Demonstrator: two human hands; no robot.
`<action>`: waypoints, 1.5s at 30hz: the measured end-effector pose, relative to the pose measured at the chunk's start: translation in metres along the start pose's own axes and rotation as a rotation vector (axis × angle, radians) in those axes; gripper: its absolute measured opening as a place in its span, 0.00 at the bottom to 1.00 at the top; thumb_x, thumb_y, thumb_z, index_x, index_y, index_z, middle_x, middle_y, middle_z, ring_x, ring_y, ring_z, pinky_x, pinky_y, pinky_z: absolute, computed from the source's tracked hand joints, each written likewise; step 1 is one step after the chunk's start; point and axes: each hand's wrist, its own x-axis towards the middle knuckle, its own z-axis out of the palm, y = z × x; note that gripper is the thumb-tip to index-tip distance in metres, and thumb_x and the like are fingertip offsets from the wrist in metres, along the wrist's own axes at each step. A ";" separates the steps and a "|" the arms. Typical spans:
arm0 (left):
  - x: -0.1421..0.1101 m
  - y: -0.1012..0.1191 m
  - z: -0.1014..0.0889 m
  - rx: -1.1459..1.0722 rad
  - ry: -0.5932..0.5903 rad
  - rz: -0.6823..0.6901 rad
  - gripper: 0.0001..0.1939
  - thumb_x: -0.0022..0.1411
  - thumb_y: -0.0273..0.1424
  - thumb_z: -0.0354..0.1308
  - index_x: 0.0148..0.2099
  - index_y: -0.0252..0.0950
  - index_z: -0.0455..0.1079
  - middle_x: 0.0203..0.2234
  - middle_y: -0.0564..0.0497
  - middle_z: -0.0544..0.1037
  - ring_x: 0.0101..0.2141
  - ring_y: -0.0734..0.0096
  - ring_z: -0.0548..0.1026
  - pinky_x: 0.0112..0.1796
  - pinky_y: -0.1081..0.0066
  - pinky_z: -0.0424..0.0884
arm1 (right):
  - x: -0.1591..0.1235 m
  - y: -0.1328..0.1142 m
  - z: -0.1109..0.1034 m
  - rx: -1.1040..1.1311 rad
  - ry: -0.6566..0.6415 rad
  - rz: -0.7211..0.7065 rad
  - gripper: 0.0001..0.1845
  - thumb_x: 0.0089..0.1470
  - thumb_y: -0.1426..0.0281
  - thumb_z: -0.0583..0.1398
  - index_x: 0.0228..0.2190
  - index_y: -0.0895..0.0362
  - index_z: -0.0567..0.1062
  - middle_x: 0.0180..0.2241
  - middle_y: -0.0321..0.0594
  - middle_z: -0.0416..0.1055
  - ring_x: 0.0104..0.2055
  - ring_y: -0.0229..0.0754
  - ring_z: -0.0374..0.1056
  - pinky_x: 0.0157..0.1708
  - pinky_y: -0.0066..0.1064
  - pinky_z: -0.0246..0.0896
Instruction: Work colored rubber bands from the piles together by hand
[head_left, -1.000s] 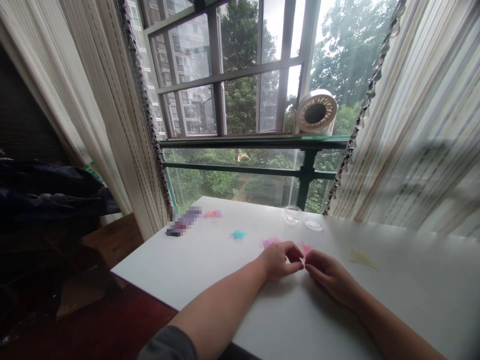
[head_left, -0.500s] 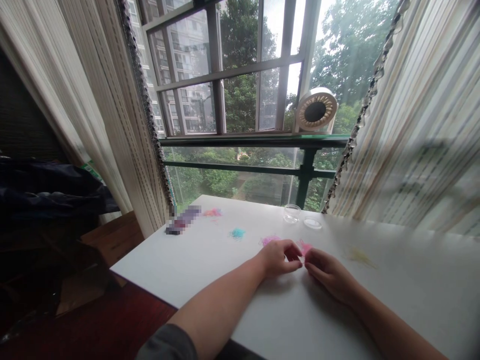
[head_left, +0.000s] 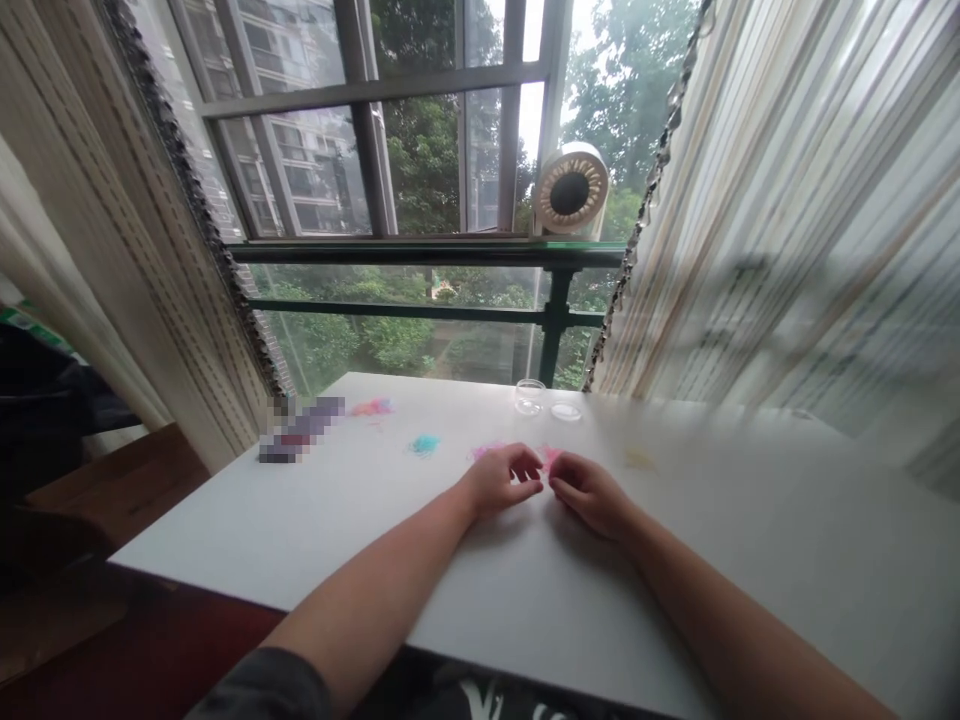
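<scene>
My left hand (head_left: 501,481) and my right hand (head_left: 590,493) rest on the white table (head_left: 375,540), fingertips nearly touching. Both have their fingers curled in a pinch; what they pinch is too small to make out. Just beyond the fingertips lies a small pink pile (head_left: 551,455), and a second pink pile (head_left: 484,451) sits behind my left hand. A teal pile (head_left: 424,444), an orange-pink pile (head_left: 372,407) and a pale yellow pile (head_left: 639,458) are spread along the table.
A small clear jar (head_left: 529,396) and its lid (head_left: 565,411) stand at the table's far edge. A blurred dark object (head_left: 300,429) lies at the far left. Curtains (head_left: 787,220) hang on both sides of the window, and a round fan (head_left: 570,190) sits on the sill.
The view has swung right and down, so everything sits further left and higher in the picture. Both hands stay together by the pink pile, fingers still pinched.
</scene>
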 end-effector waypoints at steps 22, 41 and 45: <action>0.001 0.001 -0.004 0.021 0.086 -0.030 0.10 0.52 0.31 0.58 0.38 0.34 0.68 0.27 0.51 0.76 0.27 0.75 0.72 0.32 0.73 0.68 | -0.002 -0.009 -0.005 0.033 0.016 -0.007 0.06 0.48 0.67 0.57 0.28 0.57 0.66 0.19 0.30 0.62 0.18 0.32 0.58 0.19 0.25 0.54; 0.002 -0.005 -0.007 0.011 0.106 -0.097 0.11 0.53 0.33 0.57 0.39 0.34 0.69 0.27 0.51 0.74 0.27 0.75 0.69 0.30 0.74 0.67 | 0.007 0.005 -0.024 -0.554 0.315 0.041 0.07 0.47 0.69 0.56 0.24 0.56 0.73 0.19 0.34 0.67 0.22 0.35 0.60 0.23 0.26 0.51; 0.002 -0.006 -0.008 0.008 0.099 -0.085 0.11 0.53 0.33 0.57 0.39 0.34 0.69 0.26 0.51 0.74 0.26 0.76 0.69 0.30 0.74 0.66 | 0.010 0.011 -0.029 -0.667 0.316 0.112 0.08 0.46 0.69 0.56 0.25 0.55 0.76 0.21 0.36 0.70 0.23 0.36 0.62 0.24 0.26 0.51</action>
